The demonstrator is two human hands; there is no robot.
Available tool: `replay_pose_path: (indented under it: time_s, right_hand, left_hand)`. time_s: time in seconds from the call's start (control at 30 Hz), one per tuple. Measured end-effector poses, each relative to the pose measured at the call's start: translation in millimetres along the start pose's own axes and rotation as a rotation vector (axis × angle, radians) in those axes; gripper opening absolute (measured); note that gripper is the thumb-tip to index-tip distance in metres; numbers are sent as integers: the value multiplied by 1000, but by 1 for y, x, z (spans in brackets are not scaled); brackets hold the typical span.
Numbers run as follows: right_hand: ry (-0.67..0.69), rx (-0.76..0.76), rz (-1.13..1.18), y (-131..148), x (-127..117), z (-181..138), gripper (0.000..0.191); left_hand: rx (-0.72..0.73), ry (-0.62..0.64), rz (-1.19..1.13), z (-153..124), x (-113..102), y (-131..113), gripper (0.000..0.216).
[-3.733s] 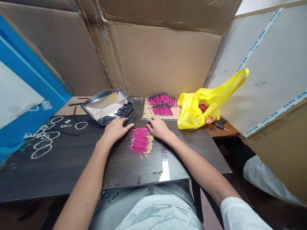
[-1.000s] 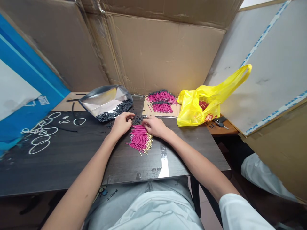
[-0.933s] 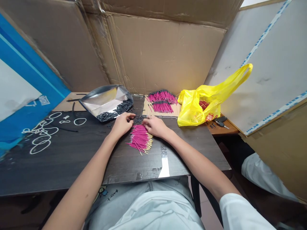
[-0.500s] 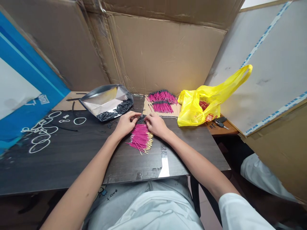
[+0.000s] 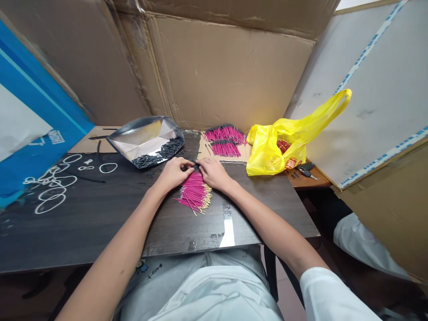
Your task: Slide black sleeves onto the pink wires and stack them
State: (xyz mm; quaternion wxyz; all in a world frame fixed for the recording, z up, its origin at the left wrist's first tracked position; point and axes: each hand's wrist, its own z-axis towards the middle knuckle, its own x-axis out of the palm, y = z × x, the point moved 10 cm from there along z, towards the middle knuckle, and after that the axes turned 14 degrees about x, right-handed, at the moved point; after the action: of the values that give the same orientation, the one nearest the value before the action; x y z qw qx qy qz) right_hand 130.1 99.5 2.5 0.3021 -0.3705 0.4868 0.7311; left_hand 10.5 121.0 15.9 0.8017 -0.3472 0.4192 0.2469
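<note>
My left hand [image 5: 176,173] and my right hand [image 5: 214,172] almost meet at the far end of a flat pile of thin magenta wires [image 5: 194,191] with gold tips on the right. Short black tubes [image 5: 195,166] show between my fingertips. Thumb and fingers of the left hand are pinched at these tubes. The right hand's fingers are bent and closed at the same spot, and its fingertips partly hide what they hold. Left of centre, an open silver-lined bag [image 5: 143,133] contains many short black tubes [image 5: 163,151].
Behind my hands, black-ended magenta wires [image 5: 225,140] lie on a cardboard sheet [image 5: 204,155]. A yellow plastic bag [image 5: 264,151] with red pieces stands at right, beside keys [image 5: 306,172]. White rubber bands [image 5: 55,191] are scattered left. Cardboard panels [image 5: 230,76] wall the back.
My fingertips have drawn closer together over the black tubes, the right hand shifting slightly left. The whole view has slid a little; the wire pile looks the same.
</note>
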Motion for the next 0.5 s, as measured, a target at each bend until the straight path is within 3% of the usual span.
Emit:
replay_pose_path:
  time_s: [0.2,0.5]
  right_hand:
    - [12,14,75,-5,-3,2,38]
    - [-2,19,82,-4,-5,3,31]
  left_hand:
    - [-53,-32,-93,-2,-6,0,32]
    - [-53,-8,-33,-2,-8,5,38]
